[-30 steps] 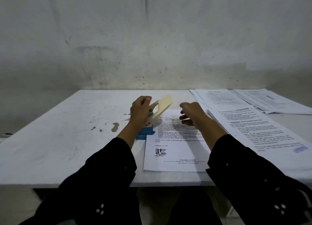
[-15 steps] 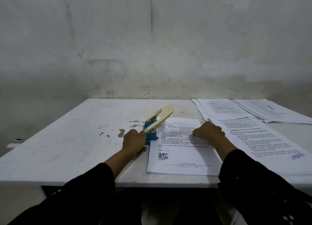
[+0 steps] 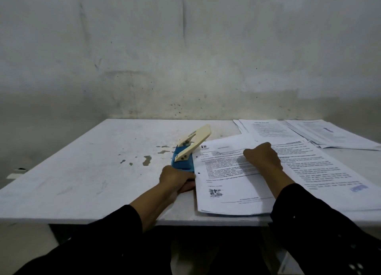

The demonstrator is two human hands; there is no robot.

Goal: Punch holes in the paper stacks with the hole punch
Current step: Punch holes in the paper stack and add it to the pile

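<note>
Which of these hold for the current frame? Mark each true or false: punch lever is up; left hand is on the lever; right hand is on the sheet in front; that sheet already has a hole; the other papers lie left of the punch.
1. The lever of the punch is up. True.
2. The left hand is on the lever. False: it is at the punch's near end, low on the table.
3. The right hand rests on the front sheet. True.
4. The front sheet has a hole near its left edge. True.
5. The other papers lie left of the punch. False: they lie to its right.
</note>
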